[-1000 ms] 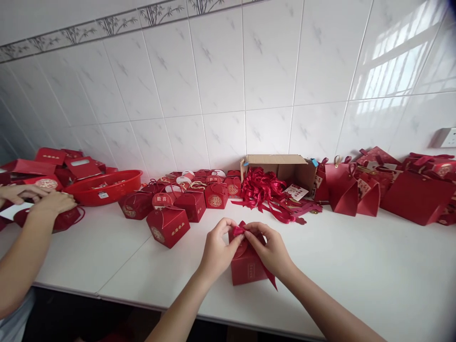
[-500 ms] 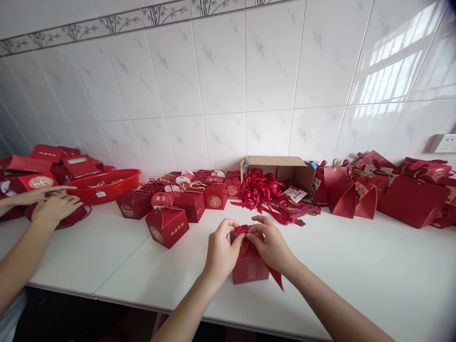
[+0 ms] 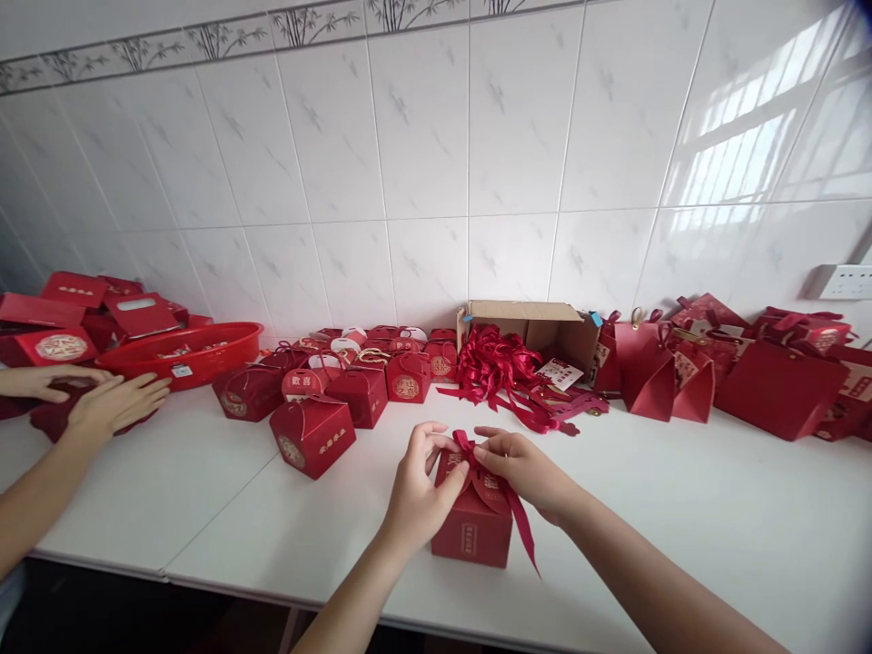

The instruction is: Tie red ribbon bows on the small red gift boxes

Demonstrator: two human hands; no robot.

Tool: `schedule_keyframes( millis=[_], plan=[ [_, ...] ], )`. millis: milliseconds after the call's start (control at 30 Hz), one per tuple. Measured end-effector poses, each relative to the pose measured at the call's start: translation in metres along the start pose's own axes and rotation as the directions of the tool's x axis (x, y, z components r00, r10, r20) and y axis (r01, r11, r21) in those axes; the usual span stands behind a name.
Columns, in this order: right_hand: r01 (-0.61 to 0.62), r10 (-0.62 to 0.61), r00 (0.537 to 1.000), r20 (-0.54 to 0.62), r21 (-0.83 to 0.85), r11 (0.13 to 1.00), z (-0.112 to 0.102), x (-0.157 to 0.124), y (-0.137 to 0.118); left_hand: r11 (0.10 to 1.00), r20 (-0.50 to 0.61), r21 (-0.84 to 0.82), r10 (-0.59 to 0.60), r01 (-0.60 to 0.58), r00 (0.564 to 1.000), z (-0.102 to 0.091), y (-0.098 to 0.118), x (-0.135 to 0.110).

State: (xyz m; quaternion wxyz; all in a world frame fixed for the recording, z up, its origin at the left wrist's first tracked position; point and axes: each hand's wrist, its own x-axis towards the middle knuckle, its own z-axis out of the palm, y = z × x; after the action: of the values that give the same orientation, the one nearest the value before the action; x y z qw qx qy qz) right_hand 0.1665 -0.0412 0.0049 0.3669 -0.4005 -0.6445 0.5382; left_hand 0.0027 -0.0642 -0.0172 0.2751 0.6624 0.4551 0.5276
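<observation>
A small red gift box (image 3: 471, 538) with gold lettering stands upright on the white table in front of me. A red ribbon (image 3: 524, 531) is looped at its top, and one tail hangs down the right side. My left hand (image 3: 423, 486) is closed at the left of the loop, thumb and forefinger pinching the ribbon against the lid. From the right, my right hand (image 3: 526, 465) pinches the ribbon by the knot, its other fingers loosely bent. The fingers partly cover the knot.
Several finished red boxes (image 3: 314, 436) stand left of centre. Behind my hands, a cardboard box (image 3: 582, 350) lies with loose red ribbons (image 3: 500, 363) spilling out. Red bags (image 3: 640, 368) line the right. At left, a co-worker's hands (image 3: 113, 404) handle a red box beside a red basin (image 3: 224, 359).
My hands have parted slightly, showing the ribbon loop and more of the box lid. The box appears a little lower and further left. The co-worker's hands have shifted on their box.
</observation>
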Motion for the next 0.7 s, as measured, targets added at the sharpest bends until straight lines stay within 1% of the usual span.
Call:
schedule_keyframes(
  millis=[100,200,300,367,400,467,533,567,633,700],
  plan=[
    [-0.016,0.015,0.999,-0.028,-0.015,1.000,0.000,0.000,-0.001,0.999,0.023,0.045,-0.024,0.023,0.999,0.000,-0.002,-0.003],
    [-0.057,0.057,0.998,0.009,0.005,0.998,-0.001,0.001,-0.001,0.999,0.037,0.041,-0.031,0.029,0.999,0.001,-0.004,-0.004],
    [-0.059,0.055,0.998,0.040,0.088,0.994,0.000,-0.001,-0.002,1.000,0.068,-0.017,0.008,-0.007,0.998,0.003,-0.005,-0.003],
    [-0.046,0.045,0.999,0.011,0.153,0.987,0.002,-0.004,-0.002,0.997,0.089,-0.049,0.059,-0.055,0.994,0.002,-0.004,-0.001],
    [-0.042,0.045,0.999,-0.014,0.167,0.985,0.003,-0.006,-0.002,0.996,0.104,-0.032,0.090,-0.087,0.991,0.000,-0.002,0.000],
    [-0.042,0.053,0.997,-0.064,0.155,0.987,0.004,-0.010,-0.002,0.983,0.153,0.075,0.154,-0.167,0.976,-0.004,0.003,0.001],
    [-0.049,0.061,0.995,-0.085,0.137,0.989,0.005,-0.014,-0.002,0.948,0.226,0.201,0.201,-0.247,0.953,-0.009,0.010,0.002],
    [-0.049,0.061,0.995,-0.083,0.139,0.989,0.005,-0.017,-0.003,0.933,0.255,0.241,0.206,-0.268,0.945,-0.011,0.014,0.003],
    [-0.046,0.057,0.996,-0.068,0.152,0.987,0.004,-0.021,-0.004,0.930,0.273,0.270,0.174,-0.249,0.946,-0.013,0.020,0.005],
    [-0.048,0.056,0.997,-0.051,0.155,0.987,0.003,-0.028,-0.008,0.948,0.268,0.262,0.107,-0.179,0.957,-0.015,0.023,0.007]
  ],
)
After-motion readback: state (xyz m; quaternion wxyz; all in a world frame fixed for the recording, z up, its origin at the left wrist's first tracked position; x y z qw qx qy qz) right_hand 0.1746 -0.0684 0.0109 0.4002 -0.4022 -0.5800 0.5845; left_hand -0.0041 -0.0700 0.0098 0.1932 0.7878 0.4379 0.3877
